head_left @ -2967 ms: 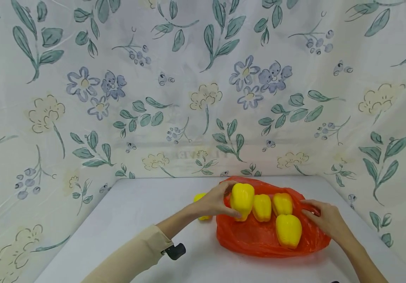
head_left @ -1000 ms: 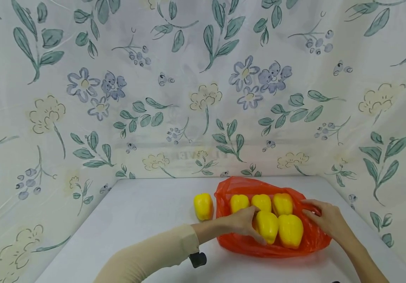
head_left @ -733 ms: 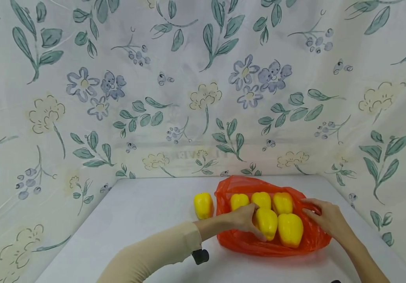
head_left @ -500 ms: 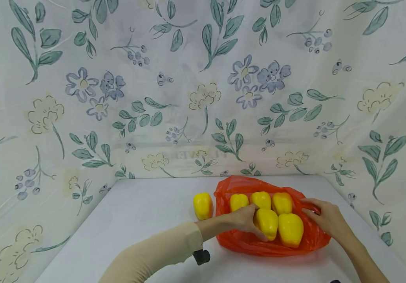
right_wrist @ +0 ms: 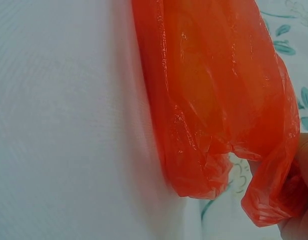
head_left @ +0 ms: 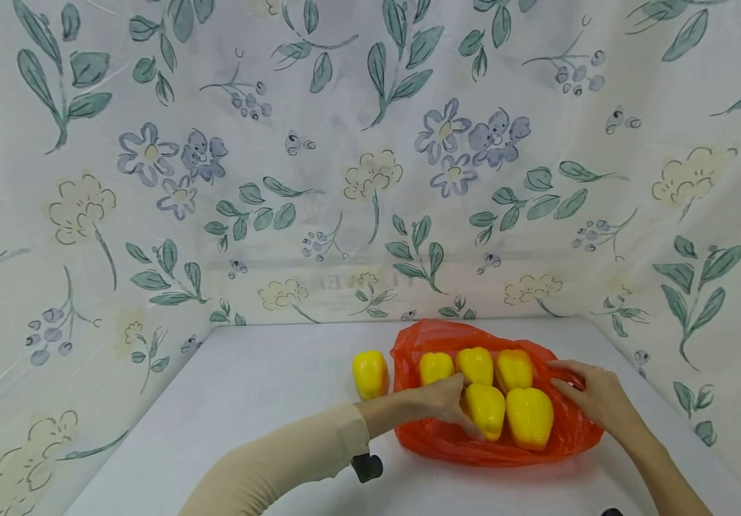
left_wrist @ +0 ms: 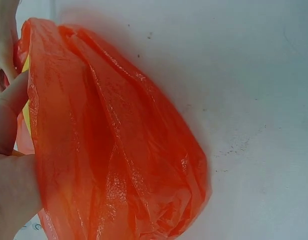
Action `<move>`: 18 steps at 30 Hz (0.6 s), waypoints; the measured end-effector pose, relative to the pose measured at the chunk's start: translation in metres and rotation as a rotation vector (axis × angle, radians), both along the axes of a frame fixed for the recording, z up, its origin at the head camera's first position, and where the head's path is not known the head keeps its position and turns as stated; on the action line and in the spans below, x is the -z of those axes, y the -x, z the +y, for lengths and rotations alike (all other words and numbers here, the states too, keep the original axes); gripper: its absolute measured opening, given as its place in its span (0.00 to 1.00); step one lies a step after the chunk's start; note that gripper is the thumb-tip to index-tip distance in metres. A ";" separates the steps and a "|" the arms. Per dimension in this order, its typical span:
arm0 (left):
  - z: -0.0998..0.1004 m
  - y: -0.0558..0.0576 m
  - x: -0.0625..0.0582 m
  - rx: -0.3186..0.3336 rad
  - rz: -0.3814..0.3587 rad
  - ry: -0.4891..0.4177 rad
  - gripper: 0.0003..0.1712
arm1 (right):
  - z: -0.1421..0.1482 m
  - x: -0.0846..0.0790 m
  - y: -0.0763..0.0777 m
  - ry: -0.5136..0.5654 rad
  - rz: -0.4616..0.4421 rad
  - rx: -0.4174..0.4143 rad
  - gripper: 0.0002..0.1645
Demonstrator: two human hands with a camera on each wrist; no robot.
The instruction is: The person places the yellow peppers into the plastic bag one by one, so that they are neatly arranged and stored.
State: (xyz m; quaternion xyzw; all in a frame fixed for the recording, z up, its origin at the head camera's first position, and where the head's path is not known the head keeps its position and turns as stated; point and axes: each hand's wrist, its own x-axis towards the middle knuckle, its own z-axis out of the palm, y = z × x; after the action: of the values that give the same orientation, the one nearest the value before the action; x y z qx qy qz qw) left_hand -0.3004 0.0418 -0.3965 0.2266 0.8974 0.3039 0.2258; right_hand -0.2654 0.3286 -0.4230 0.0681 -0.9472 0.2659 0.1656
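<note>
A red plastic bag point(head_left: 448, 448) lies wide open on the table with several yellow bell peppers inside, three in the back row and two in front. My left hand point(head_left: 443, 401) reaches over the bag's left side, thumb and fingers around the left front bell pepper point(head_left: 486, 414); its far side is hidden. My right hand point(head_left: 596, 398) pinches the bag's rim at the right, and gathered red plastic point(right_wrist: 269, 200) shows at its fingers in the right wrist view. Another yellow bell pepper point(head_left: 370, 375) stands outside, left of the bag.
The white table point(head_left: 267, 373) extends left of the bag and in front of it. A floral curtain point(head_left: 319, 158) hangs behind the table and along both sides. A small dark object point(head_left: 612, 512) shows at the bottom edge, right of centre.
Three seconds ago my left hand held a bell pepper at the bag's left back; that place now has a resting pepper. The left hand moved right and forward to another pepper. The right hand stayed.
</note>
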 end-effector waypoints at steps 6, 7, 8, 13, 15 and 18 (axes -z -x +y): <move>-0.003 -0.001 0.000 0.014 -0.005 0.004 0.44 | 0.000 -0.001 0.000 0.008 -0.016 -0.003 0.23; -0.004 -0.001 0.000 0.014 -0.008 0.000 0.44 | 0.000 -0.001 0.000 0.008 -0.019 -0.003 0.23; -0.005 -0.001 0.000 0.014 -0.012 -0.005 0.44 | 0.000 -0.001 -0.001 0.008 -0.022 -0.003 0.23; -0.006 -0.002 -0.001 0.012 -0.008 -0.003 0.43 | -0.001 -0.002 -0.002 0.006 -0.028 -0.003 0.23; -0.006 -0.001 -0.001 0.019 0.005 0.003 0.42 | -0.001 -0.002 -0.002 0.007 -0.029 -0.002 0.22; -0.008 -0.001 -0.001 0.030 0.031 0.010 0.42 | -0.001 -0.002 -0.002 0.008 -0.029 -0.002 0.22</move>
State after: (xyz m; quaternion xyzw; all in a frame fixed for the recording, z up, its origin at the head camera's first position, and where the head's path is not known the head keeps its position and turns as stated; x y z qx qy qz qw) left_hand -0.2995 0.0337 -0.3953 0.2433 0.8988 0.2925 0.2177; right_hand -0.2634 0.3274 -0.4205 0.0645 -0.9485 0.2706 0.1518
